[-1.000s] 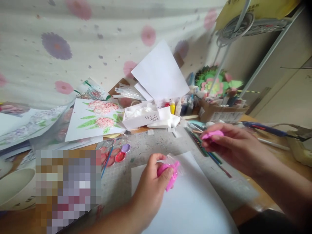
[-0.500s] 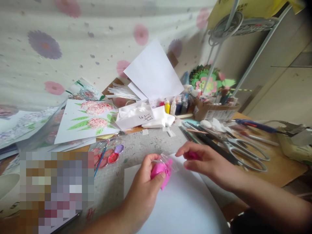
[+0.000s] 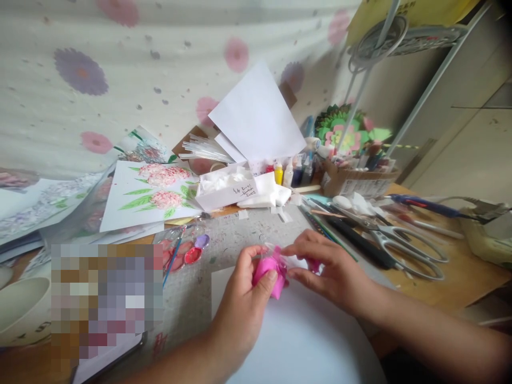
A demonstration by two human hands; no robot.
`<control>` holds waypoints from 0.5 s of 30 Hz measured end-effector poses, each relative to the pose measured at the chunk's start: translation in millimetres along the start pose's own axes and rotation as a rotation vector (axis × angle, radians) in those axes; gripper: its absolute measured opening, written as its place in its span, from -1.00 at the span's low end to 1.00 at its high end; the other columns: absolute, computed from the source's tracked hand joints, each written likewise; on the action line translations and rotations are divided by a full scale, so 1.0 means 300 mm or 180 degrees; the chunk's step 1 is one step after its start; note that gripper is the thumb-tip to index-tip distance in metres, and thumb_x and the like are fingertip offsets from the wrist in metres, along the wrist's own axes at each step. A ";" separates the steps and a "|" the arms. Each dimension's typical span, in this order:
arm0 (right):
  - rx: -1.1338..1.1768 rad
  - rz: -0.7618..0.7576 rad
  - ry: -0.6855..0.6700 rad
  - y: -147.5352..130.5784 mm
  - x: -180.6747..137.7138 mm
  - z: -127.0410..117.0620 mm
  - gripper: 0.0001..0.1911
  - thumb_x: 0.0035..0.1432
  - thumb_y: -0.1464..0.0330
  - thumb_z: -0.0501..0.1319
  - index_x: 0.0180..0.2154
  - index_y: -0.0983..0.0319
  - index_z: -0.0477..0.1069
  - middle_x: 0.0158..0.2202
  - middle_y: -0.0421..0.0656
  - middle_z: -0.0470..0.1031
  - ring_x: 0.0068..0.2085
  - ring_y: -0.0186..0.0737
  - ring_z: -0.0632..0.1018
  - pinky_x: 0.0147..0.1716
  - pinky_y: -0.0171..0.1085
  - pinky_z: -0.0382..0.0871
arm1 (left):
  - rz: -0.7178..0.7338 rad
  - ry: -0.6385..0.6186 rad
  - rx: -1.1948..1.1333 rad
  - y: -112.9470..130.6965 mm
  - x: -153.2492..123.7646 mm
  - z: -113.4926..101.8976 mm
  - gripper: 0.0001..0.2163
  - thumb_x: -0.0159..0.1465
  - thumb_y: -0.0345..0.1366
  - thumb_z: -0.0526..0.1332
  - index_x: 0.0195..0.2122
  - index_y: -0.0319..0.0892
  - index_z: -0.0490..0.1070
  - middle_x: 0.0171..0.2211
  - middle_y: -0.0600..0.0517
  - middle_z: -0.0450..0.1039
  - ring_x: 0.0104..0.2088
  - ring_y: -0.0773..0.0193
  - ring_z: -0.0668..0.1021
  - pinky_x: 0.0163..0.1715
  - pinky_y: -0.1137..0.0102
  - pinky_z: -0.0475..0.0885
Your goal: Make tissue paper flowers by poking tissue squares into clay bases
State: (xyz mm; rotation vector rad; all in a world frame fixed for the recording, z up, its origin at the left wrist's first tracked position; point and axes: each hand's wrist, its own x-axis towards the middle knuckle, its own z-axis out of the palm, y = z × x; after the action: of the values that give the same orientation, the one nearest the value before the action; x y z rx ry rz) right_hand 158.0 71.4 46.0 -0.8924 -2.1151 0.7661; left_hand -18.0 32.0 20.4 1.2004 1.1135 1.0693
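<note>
Paper [image 3: 308,341] leaves me open room below, its left edge outside my left grip [image 3: 246,298], clasping a plastic-wrapped pink lump [image 3: 264,273]; my right grip [image 3: 338,274] tucks in a smaller pink piece [image 3: 314,265].

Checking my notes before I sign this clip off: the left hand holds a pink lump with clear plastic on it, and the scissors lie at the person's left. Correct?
Not quite: the head view shows the scissors at the person's right, not left. The left hand does hold a pink lump with clear plastic on it.
</note>
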 end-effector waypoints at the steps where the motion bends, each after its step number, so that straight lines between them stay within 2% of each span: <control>1: -0.0012 -0.0033 0.0092 0.003 -0.002 0.000 -0.77 0.10 0.34 0.25 -0.16 0.20 0.47 -0.36 -0.14 0.32 -0.39 -0.31 0.34 -0.44 -0.33 0.26 | 0.0029 -0.0029 0.0006 0.001 0.000 0.000 -0.70 0.30 -0.12 0.05 0.00 -0.08 0.08 -0.18 0.00 0.40 -0.19 0.24 0.45 -0.15 0.29 0.32; 3: -0.0053 0.0007 0.0071 0.002 -0.005 0.000 -0.76 0.09 0.30 0.26 -0.16 0.20 0.48 -0.36 -0.14 0.30 -0.38 -0.30 0.33 -0.45 -0.32 0.25 | 0.0088 -0.0095 0.0027 0.004 0.000 0.000 -0.71 0.31 -0.13 0.04 0.00 -0.08 0.08 -0.18 0.01 0.39 -0.18 0.26 0.44 -0.15 0.31 0.31; 8: -0.0022 0.0355 -0.0420 -0.033 0.001 -0.015 -0.74 0.14 0.19 0.19 -0.25 0.20 0.52 -0.35 -0.15 0.24 -0.31 -0.26 0.34 -0.35 -0.29 0.26 | 0.0263 -0.0266 0.0216 0.002 -0.014 0.001 -0.78 0.30 -0.16 0.06 -0.07 -0.07 0.14 -0.23 0.06 0.33 -0.23 0.30 0.39 -0.22 0.38 0.30; 11: 0.0152 0.0463 -0.0701 -0.055 0.010 -0.026 -0.65 0.17 0.12 0.13 -0.36 0.25 0.51 -0.38 -0.16 0.23 -0.32 -0.27 0.34 -0.32 -0.28 0.27 | 0.0208 -0.0363 0.0308 0.002 -0.019 0.000 -0.79 0.29 -0.17 0.08 -0.08 -0.07 0.16 -0.27 0.09 0.32 -0.29 0.33 0.36 -0.28 0.41 0.28; 13: 0.0191 0.0423 -0.0722 -0.062 0.009 -0.028 -0.62 0.19 0.12 0.10 -0.40 0.28 0.49 -0.38 -0.14 0.24 -0.33 -0.27 0.34 -0.33 -0.28 0.27 | 0.0178 -0.0403 0.0244 0.007 -0.016 -0.001 -0.80 0.28 -0.19 0.10 -0.10 -0.08 0.18 -0.25 0.08 0.32 -0.27 0.33 0.36 -0.28 0.42 0.28; 15: 0.0099 0.0274 -0.0521 -0.059 0.003 -0.024 -0.67 0.21 0.18 0.10 -0.38 0.28 0.48 -0.35 -0.11 0.27 -0.31 -0.26 0.36 -0.35 -0.29 0.28 | 0.0158 -0.0434 0.0064 0.015 -0.010 -0.002 -0.79 0.27 -0.22 0.11 -0.10 -0.09 0.18 -0.23 0.07 0.32 -0.25 0.31 0.37 -0.24 0.41 0.29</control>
State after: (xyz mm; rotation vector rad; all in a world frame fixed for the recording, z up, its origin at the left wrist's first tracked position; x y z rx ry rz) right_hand 156.9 63.4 63.5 -0.9369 -2.2111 0.9423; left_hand -19.2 29.5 25.2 1.3030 0.9957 1.0001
